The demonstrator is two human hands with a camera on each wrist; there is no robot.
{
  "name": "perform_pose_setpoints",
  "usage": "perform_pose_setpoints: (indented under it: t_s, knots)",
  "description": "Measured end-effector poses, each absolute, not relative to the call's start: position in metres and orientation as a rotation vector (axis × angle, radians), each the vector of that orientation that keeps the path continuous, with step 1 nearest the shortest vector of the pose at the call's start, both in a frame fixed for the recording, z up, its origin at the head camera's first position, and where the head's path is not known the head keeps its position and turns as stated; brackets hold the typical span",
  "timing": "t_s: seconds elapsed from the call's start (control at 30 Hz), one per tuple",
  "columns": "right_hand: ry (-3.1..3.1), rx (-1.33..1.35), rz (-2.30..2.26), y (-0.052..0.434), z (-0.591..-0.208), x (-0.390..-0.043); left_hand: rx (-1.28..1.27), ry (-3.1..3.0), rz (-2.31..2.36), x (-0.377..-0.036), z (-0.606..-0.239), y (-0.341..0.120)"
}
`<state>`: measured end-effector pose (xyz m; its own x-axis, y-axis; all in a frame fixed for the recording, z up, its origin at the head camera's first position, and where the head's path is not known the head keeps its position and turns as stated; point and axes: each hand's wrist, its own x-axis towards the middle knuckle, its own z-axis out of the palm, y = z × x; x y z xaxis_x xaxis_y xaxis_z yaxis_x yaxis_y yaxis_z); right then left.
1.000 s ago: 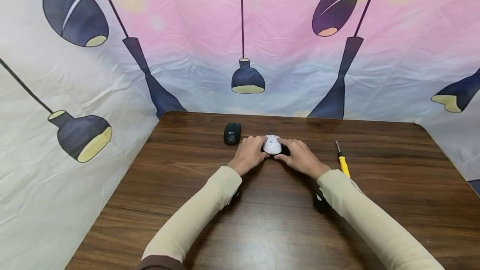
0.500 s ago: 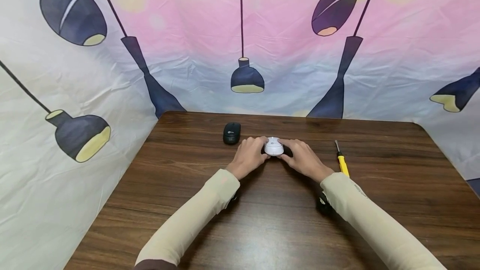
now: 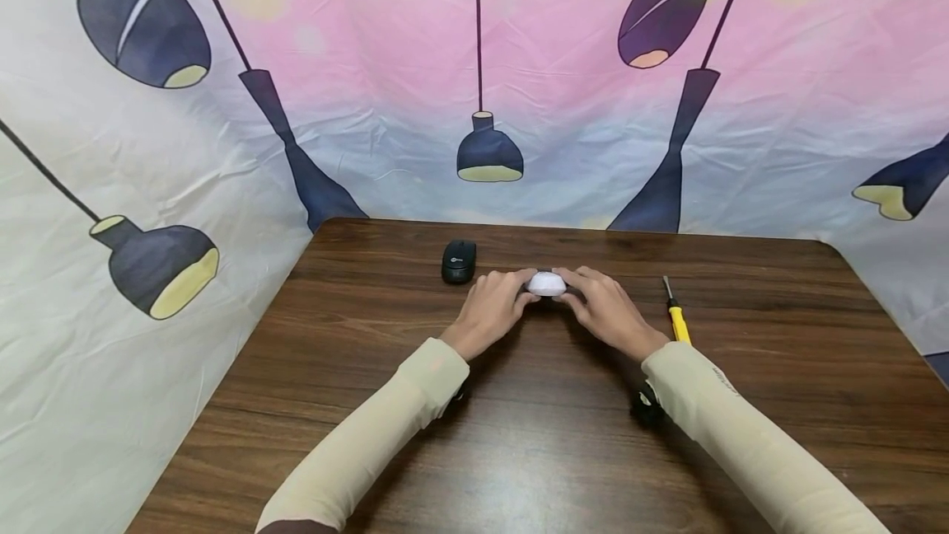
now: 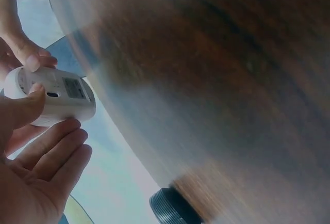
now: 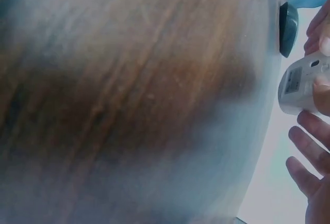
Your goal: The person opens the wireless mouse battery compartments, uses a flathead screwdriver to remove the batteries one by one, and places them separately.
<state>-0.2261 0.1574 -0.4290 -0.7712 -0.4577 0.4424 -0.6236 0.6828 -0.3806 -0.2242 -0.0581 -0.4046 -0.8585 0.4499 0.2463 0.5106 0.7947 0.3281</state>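
Between both hands is a white computer mouse [image 3: 547,284], tilted so that its underside with a label and a small dark sensor opening [image 4: 52,95] shows in both wrist views. My left hand [image 3: 487,311] pinches its left side, the thumb lying across the underside and the fingers behind. From the opposite side my right hand [image 3: 608,311] pinches it the same way, its thumb [image 5: 322,91] on the underside and other fingers spread below. In the right wrist view the mouse appears above the tabletop's edge. Its top is mostly hidden in the wrist views.
A black mouse [image 3: 459,262] lies on the wooden table [image 3: 519,419], just left of my left hand. To the right of my right hand lies a yellow-handled screwdriver [image 3: 678,321]. A printed cloth [image 3: 415,155] hangs behind the table's back edge.
The white mouse has tipped, its logo turning out of the head view, and shifted slightly right. Both hands have kept their grip and turned with it. The black mouse and screwdriver stay put.
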Motion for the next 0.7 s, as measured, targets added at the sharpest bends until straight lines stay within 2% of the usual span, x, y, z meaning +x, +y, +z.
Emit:
perform_pose_setpoints:
  t_s: [0.7]
  knots:
    - [-2.518, 0.886, 0.965, 0.147, -0.418, -0.224, -0.687, -2.836, -1.116, -0.221, -0.399, -0.064]
